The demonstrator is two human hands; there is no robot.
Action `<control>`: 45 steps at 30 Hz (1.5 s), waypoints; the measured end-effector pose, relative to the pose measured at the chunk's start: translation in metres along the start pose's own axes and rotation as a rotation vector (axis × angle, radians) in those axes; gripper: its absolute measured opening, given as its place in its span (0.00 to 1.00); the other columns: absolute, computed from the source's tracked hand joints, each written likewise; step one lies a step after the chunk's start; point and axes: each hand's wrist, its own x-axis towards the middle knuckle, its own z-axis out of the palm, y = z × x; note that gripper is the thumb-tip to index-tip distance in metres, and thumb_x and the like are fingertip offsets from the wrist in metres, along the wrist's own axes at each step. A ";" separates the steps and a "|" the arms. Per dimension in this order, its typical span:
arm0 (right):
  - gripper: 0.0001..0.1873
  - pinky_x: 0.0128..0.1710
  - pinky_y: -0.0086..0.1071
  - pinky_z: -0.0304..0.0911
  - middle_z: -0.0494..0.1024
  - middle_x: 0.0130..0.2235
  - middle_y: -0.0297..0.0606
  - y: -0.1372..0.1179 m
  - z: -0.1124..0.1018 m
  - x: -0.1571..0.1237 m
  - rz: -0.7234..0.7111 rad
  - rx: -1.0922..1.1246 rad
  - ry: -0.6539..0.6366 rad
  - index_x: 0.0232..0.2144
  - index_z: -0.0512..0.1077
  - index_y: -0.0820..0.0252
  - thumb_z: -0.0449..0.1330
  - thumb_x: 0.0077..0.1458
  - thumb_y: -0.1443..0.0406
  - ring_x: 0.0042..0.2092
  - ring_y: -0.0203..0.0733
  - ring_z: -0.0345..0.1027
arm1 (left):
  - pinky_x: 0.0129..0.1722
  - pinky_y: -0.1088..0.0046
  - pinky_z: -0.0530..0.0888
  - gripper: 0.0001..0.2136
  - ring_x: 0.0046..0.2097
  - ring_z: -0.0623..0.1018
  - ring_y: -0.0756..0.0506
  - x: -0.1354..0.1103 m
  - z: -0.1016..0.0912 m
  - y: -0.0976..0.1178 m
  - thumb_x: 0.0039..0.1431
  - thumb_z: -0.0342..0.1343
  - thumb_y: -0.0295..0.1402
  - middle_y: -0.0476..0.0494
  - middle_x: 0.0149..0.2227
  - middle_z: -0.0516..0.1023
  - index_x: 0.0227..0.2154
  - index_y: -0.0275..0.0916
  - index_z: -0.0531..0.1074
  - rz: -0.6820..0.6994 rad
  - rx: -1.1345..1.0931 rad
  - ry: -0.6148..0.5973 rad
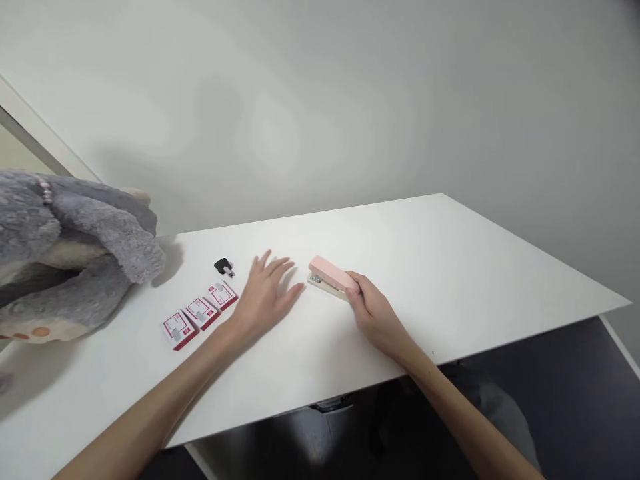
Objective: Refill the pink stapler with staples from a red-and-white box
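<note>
A pink stapler (329, 275) lies on the white table (450, 267), its mouth pointing left. My right hand (374, 315) grips its rear end with the fingers wrapped round it. My left hand (264, 293) rests flat on the table just left of the stapler, fingers spread, holding nothing. Three small red-and-white staple boxes (200, 312) lie in a row left of my left hand. A small black staple remover (225, 267) sits behind the boxes.
A large grey plush toy (65, 253) lies on the table's far left. A pale wall rises behind the table. The table's near edge runs past my forearms, with dark floor (550, 400) below at the right.
</note>
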 end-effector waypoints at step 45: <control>0.13 0.44 0.39 0.69 0.78 0.48 0.39 -0.013 -0.008 -0.003 -0.039 0.148 -0.203 0.49 0.72 0.53 0.58 0.69 0.54 0.47 0.48 0.73 | 0.29 0.72 0.59 0.15 0.29 0.63 0.51 -0.010 0.011 0.030 0.62 0.66 0.45 0.52 0.28 0.69 0.29 0.38 0.74 -0.011 -0.644 -0.217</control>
